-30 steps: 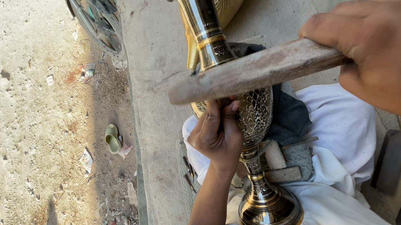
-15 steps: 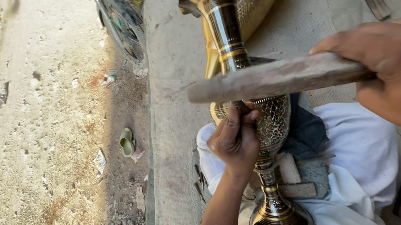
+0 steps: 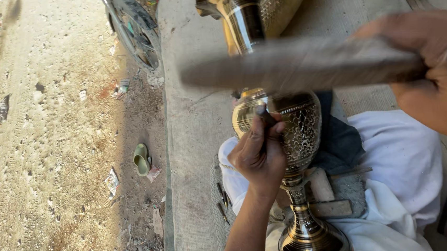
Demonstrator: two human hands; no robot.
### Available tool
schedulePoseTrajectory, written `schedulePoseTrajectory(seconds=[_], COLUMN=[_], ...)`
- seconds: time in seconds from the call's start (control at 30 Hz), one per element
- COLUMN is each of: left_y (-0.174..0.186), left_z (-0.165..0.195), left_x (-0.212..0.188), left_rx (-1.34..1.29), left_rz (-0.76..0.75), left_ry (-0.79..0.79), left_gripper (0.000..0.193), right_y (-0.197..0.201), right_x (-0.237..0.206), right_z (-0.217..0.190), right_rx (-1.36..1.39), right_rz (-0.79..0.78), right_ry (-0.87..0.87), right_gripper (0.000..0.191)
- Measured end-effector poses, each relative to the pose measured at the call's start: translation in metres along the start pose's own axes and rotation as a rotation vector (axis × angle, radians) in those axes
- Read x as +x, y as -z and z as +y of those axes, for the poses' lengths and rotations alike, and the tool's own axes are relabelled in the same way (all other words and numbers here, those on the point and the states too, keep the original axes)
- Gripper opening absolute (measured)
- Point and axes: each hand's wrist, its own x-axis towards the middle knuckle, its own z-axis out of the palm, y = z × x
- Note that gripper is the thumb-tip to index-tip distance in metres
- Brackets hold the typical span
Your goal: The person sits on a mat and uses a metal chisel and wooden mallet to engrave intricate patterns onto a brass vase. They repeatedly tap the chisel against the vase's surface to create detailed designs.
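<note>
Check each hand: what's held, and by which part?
Left hand pinches a small chisel near its top; right hand grips the wooden mallet by its end.

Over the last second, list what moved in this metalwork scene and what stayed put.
The right hand has swung the wooden mallet: a second ago it slanted upward, now it lies nearly level and motion-blurred above the brass vase. The view has also shifted, so vase and hands sit further right in the picture. Unchanged: the left hand pinches a thin chisel against the vase's patterned belly, the vase lies across the white-clothed lap, and nothing was let go.
</note>
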Motion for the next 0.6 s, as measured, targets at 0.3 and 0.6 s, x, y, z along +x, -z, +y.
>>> schedulePoseTrajectory(seconds=[0.3,0.6], left_y=[-0.002,-0.002], left_z=[0.005,0.002], left_x=[0.0,-0.002], left_rx=[0.029,0.065], left_rz=[0.012,0.001], left_ry=[0.018,0.014], left_gripper=[0.048,0.05], right_y=[0.006,0.0], right_x=[0.002,-0.003], right_z=[-0.017,-0.015], right_rx=[-0.318,-0.341], right_rz=[0.071,0.15], right_ry=[0.198,0.251], right_gripper=[0.049,0.048])
